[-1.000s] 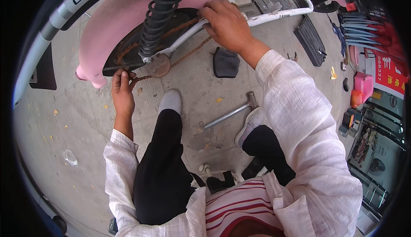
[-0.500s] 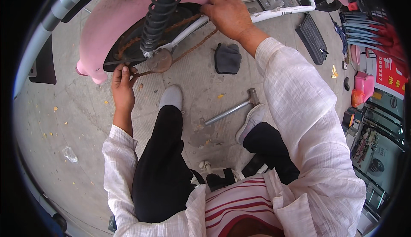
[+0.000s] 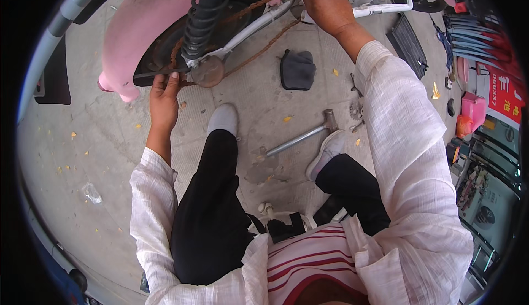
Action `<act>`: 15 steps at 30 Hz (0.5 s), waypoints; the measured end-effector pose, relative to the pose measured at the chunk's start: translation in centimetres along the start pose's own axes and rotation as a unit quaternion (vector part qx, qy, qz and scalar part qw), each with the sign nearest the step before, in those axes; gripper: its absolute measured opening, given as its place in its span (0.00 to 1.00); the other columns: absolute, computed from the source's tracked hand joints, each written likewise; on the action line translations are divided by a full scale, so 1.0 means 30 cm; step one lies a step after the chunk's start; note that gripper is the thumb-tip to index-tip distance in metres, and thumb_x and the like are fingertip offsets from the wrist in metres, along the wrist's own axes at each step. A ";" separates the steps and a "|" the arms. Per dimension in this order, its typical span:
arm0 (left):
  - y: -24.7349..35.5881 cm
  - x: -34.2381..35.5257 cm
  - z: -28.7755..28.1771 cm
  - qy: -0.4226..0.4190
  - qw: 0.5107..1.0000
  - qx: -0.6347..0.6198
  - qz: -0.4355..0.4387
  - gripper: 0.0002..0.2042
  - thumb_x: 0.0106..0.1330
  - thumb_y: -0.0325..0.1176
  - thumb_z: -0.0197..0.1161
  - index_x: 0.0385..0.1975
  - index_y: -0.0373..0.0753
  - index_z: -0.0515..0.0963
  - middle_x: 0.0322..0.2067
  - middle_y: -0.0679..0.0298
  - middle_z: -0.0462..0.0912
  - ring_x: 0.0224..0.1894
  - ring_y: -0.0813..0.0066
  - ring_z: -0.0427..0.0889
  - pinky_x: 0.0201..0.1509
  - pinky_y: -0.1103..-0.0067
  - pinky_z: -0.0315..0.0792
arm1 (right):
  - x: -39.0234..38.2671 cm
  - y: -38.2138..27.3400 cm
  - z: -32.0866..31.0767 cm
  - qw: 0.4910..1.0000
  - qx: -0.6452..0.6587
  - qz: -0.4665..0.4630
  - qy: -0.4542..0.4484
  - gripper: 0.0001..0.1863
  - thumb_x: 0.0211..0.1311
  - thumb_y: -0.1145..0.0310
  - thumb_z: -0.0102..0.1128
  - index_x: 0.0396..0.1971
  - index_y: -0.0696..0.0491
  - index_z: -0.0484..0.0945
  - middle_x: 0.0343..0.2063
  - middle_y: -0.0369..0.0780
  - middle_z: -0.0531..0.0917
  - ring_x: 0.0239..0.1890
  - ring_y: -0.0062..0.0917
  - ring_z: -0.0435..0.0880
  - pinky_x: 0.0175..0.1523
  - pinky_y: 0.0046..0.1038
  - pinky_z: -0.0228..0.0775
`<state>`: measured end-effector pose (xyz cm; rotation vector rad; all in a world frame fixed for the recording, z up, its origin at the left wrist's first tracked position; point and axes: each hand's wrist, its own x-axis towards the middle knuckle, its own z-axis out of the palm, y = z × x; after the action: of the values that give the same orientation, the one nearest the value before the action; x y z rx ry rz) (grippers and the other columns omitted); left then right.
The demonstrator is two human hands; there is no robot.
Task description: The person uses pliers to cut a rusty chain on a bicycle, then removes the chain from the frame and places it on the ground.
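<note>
A rusty chain [image 3: 264, 49] runs along a two-wheeler's rear assembly, past a black coil spring [image 3: 205, 7], a white frame tube [image 3: 250, 32] and a round rusty plate [image 3: 208, 71]. Beside it is a pink mudguard [image 3: 125, 29] with a dark inner face. My left hand [image 3: 167, 93] is closed on the chain at its lower left end, just below a dark flat strip. My right hand [image 3: 322, 2] is up at the right, above the white tube, with its fingers closed on the upper run of the chain, which passes under the fingertips.
On the concrete lie a hammer [image 3: 297, 138], a dark cloth pad [image 3: 297, 71], small metal parts [image 3: 356, 112] and a black tray [image 3: 406, 46]. A pink container [image 3: 472, 110], a red sign [image 3: 501, 93] and blue rods [image 3: 465, 38] stand right. A silver frame bar [image 3: 55, 29] arches at left.
My right hand has moved up and to the right with the chain, lifting the chain's right part. My left hand has moved slightly up and right. More small metal parts show beside the hammer.
</note>
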<state>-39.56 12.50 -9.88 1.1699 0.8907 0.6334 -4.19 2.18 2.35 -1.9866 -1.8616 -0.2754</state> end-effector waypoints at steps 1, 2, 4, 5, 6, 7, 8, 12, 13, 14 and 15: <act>-0.014 0.004 -0.006 -0.012 1.000 0.025 0.010 0.09 0.70 0.34 0.55 0.41 0.36 0.74 0.37 0.66 0.78 0.41 0.80 0.76 0.46 0.79 0.72 | 0.001 0.011 0.007 1.000 0.008 0.002 0.011 0.07 0.57 0.72 0.53 0.36 0.52 0.75 0.29 0.45 0.77 0.36 0.45 0.75 0.41 0.40 0.67; -0.027 0.007 -0.014 -0.024 0.998 0.050 0.020 0.09 0.69 0.35 0.56 0.42 0.36 0.75 0.38 0.67 0.79 0.40 0.82 0.76 0.42 0.82 0.73 | -0.001 0.024 0.009 1.000 0.014 0.010 0.009 0.07 0.57 0.72 0.53 0.36 0.52 0.75 0.29 0.46 0.77 0.36 0.45 0.75 0.41 0.40 0.67; -0.044 0.013 -0.036 -0.050 0.994 0.095 -0.008 0.10 0.68 0.35 0.57 0.42 0.36 0.75 0.36 0.68 0.80 0.39 0.83 0.76 0.39 0.84 0.71 | -0.005 0.042 0.015 0.999 0.026 0.026 0.005 0.07 0.57 0.72 0.53 0.36 0.53 0.74 0.30 0.46 0.76 0.37 0.45 0.75 0.41 0.40 0.67; -0.051 0.016 -0.045 -0.063 0.991 0.118 -0.023 0.10 0.67 0.36 0.58 0.42 0.36 0.75 0.36 0.69 0.80 0.39 0.83 0.75 0.38 0.85 0.70 | -0.006 0.045 0.023 0.999 0.028 0.021 0.012 0.07 0.57 0.73 0.54 0.36 0.54 0.74 0.31 0.47 0.76 0.38 0.45 0.75 0.42 0.40 0.67; -0.061 0.022 -0.050 -0.063 0.991 0.116 -0.034 0.11 0.67 0.36 0.58 0.42 0.37 0.75 0.35 0.70 0.80 0.39 0.84 0.75 0.37 0.85 0.69 | -0.003 0.051 0.026 0.999 0.025 0.015 0.017 0.07 0.57 0.73 0.53 0.36 0.54 0.74 0.31 0.47 0.76 0.38 0.45 0.75 0.42 0.40 0.67; -0.062 0.021 -0.054 -0.061 0.990 0.117 -0.045 0.11 0.67 0.37 0.59 0.41 0.37 0.75 0.35 0.70 0.80 0.39 0.84 0.75 0.36 0.85 0.69 | -0.002 0.057 0.035 0.999 0.025 0.009 0.022 0.07 0.57 0.73 0.53 0.36 0.54 0.74 0.31 0.47 0.77 0.38 0.45 0.75 0.42 0.40 0.67; -0.063 0.021 -0.058 -0.057 0.990 0.116 -0.057 0.11 0.66 0.38 0.59 0.41 0.38 0.75 0.34 0.71 0.80 0.39 0.84 0.75 0.35 0.85 0.68 | -0.001 0.062 0.040 0.999 0.026 0.002 0.027 0.07 0.57 0.73 0.53 0.36 0.54 0.74 0.32 0.47 0.77 0.38 0.45 0.75 0.42 0.40 0.67; -0.064 0.006 -0.050 -0.034 0.995 0.038 -0.088 0.08 0.69 0.34 0.57 0.41 0.38 0.73 0.41 0.66 0.79 0.46 0.77 0.77 0.56 0.76 0.68 | -0.007 0.093 0.056 0.999 -0.040 -0.005 -0.004 0.09 0.60 0.71 0.55 0.41 0.50 0.76 0.37 0.42 0.80 0.42 0.41 0.77 0.47 0.38 0.67; -0.046 0.003 -0.040 -0.039 0.994 0.016 -0.099 0.08 0.69 0.34 0.56 0.42 0.38 0.73 0.40 0.66 0.79 0.46 0.77 0.77 0.56 0.76 0.68 | -0.017 0.106 0.056 0.999 -0.043 -0.010 -0.002 0.10 0.60 0.71 0.54 0.42 0.51 0.76 0.37 0.43 0.79 0.42 0.42 0.76 0.47 0.37 0.68; -0.038 -0.003 -0.042 -0.041 0.993 -0.007 -0.110 0.09 0.69 0.35 0.56 0.42 0.38 0.72 0.40 0.66 0.79 0.47 0.77 0.77 0.57 0.76 0.68 | -0.018 0.105 0.054 0.999 -0.044 -0.019 0.001 0.10 0.61 0.71 0.54 0.42 0.52 0.76 0.37 0.44 0.79 0.42 0.44 0.76 0.47 0.37 0.68; -0.038 -0.002 -0.050 -0.043 0.992 -0.025 -0.113 0.09 0.68 0.32 0.57 0.44 0.37 0.71 0.40 0.65 0.78 0.47 0.75 0.78 0.57 0.76 0.68 | -0.019 0.104 0.052 1.000 -0.015 -0.014 -0.004 0.10 0.61 0.72 0.53 0.42 0.53 0.76 0.38 0.45 0.79 0.42 0.44 0.76 0.47 0.37 0.68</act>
<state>-40.90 12.87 -11.15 1.0259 0.9141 0.4165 -1.36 2.23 0.22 -1.9862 -1.9019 -0.3052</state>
